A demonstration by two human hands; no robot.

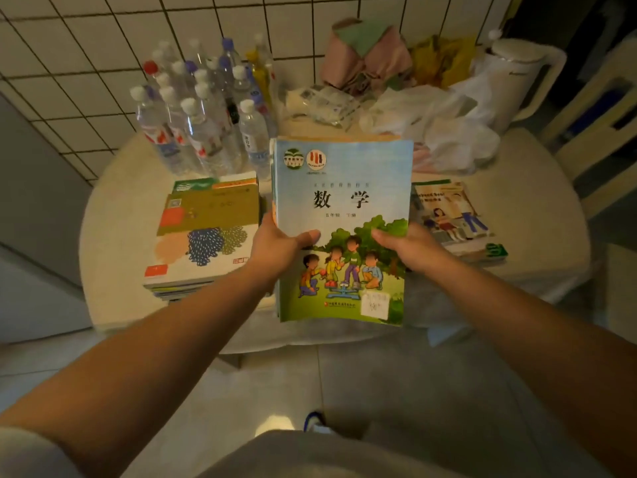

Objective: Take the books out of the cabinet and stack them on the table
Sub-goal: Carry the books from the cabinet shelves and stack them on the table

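held books (341, 219) centre | stack (203, 236) left | book (455, 219) right | bottles (203, 108) behind stack

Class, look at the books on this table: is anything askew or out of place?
Yes. The book on the right lies turned at an angle, unlike the squared stack on the left. The maths book is held by both hands, not yet set down.

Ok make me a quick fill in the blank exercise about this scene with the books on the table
1. The maths book is held by ____ hands, the left hand and the right hand.
2. On the person's left, the book stack lies in front of a cluster of plastic ____.
3. The white kettle stands at the table's far ____ side.

Missing words: both; bottles; right
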